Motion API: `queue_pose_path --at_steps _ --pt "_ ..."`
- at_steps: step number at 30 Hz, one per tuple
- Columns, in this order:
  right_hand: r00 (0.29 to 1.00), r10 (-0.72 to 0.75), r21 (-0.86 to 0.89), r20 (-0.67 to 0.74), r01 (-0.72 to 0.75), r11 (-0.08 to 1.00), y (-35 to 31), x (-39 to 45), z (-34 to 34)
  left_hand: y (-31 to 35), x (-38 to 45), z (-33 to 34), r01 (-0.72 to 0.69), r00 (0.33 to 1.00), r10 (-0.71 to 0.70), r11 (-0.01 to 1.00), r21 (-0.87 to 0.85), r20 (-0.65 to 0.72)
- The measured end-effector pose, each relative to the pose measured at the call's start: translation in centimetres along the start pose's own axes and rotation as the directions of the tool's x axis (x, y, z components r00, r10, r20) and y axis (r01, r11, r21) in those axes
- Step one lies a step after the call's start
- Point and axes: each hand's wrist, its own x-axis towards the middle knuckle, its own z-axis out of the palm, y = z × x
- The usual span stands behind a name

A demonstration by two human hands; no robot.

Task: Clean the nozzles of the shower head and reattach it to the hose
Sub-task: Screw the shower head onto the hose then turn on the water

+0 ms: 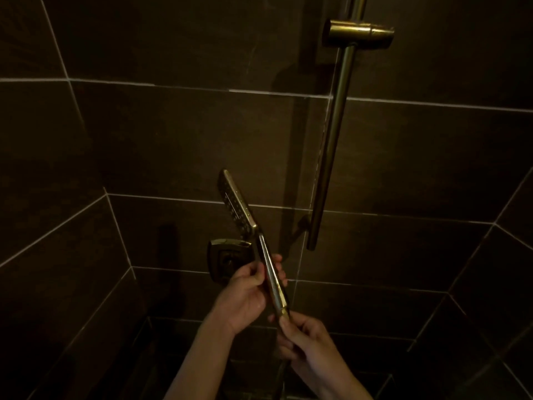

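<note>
Furthest left of the fittings is the square brass wall valve (227, 261), fixed to the dark tile wall (144, 140) behind the hands. Just in front of it the left hand (245, 293) holds the shower head (236, 203) by the middle of its handle, fingers curled around the far side and thumb on the near side. This grip looks meant to keep the handle steady, tilted with the nozzle face up and to the left, well clear of the wall.

Below and to the right, the right hand (300, 333) pinches the bottom end of the handle, where the hose (284, 368) drops out of view between the forearms. Its fingers close on the joint, most likely to turn the hose nut by hand, though in this dim light I cannot tell whether the thread is tight or loose.

To the right, the brass slide rail (331, 157) runs up the wall to the holder (357, 33), which stands empty, presumably awaiting the head.
</note>
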Motion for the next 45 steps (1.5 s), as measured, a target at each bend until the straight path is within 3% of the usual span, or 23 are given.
queue_pose_path --at_steps 4,10,15,19,25,31,39,43,45 --pt "0.993 -0.112 -0.246 -0.049 0.097 0.965 0.3 0.3 0.0 -0.2 -0.2 0.3 0.002 1.000 -0.001 0.993 0.119 -0.007" --pt "0.960 -0.183 -0.470 -0.212 0.064 0.880 0.8 0.7 -0.8 -0.2 0.0 0.9 0.008 0.965 0.120 0.875 0.484 -0.232" --pt "0.945 -0.214 -0.551 -0.249 0.043 0.833 1.3 0.7 -0.5 0.4 1.0 0.6 0.014 0.937 0.173 0.849 0.528 -0.303" --pt "0.944 -0.236 -0.571 -0.230 0.066 0.818 1.1 0.5 -0.5 0.9 1.3 0.0 0.006 0.951 0.130 0.898 0.439 -0.279" --pt "0.949 -0.231 -0.485 -0.216 0.101 0.868 1.3 0.1 -1.4 0.7 0.9 -0.9 0.011 0.990 0.036 0.941 0.339 -0.134" --pt "0.973 -0.124 -0.220 -0.196 0.079 0.972 1.5 -0.2 -2.0 0.1 0.6 -0.9 -0.019 0.998 0.039 0.941 0.338 -0.055" --pt "0.995 0.038 0.114 -0.087 -0.028 0.993 1.9 -0.2 -1.8 -0.9 0.0 -0.5 -0.030 0.997 0.048 0.956 0.293 -0.054" --pt "0.993 0.084 0.131 -0.088 -0.072 0.989 2.1 -0.1 -2.0 -2.1 -0.3 -1.3 -0.006 0.994 0.036 0.958 0.288 -0.099" --pt "0.988 0.121 0.096 -0.100 -0.111 0.989 2.2 0.0 -2.1 -3.1 -0.5 -1.7 0.024 0.989 0.035 0.922 0.387 -0.144"
